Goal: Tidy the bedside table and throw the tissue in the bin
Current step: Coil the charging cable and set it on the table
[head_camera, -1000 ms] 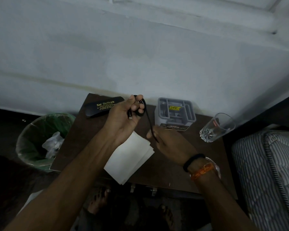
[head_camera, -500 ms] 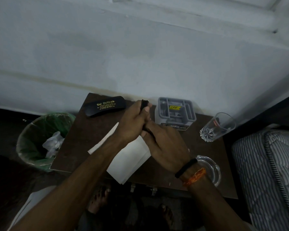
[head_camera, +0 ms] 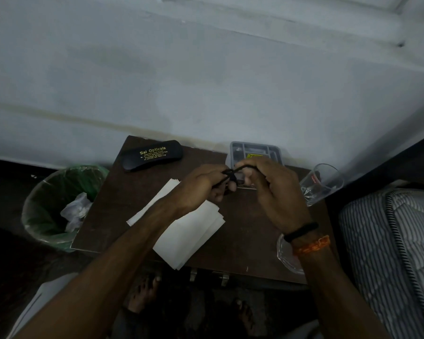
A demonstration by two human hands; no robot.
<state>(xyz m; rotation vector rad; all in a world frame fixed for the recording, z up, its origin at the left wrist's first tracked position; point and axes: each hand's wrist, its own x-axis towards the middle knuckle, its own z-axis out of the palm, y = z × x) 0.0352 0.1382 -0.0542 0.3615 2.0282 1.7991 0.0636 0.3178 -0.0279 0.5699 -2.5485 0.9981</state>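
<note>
Dark bedside table (head_camera: 123, 204) against pale wall (head_camera: 206, 81), bin (head_camera: 34, 216) beside.

striped mattress (head_camera: 397, 241), white wall (head_camera: 206, 81)

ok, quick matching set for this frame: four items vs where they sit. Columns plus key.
Items:
1. spectacle case
2. drinking glass
3. black cable
4. bin

Places:
A. on the floor, left of the table
B. held between both hands
C. back left of the table
D. tilted at the table's right edge

Pairs: 1-C, 2-D, 3-B, 4-A
</note>
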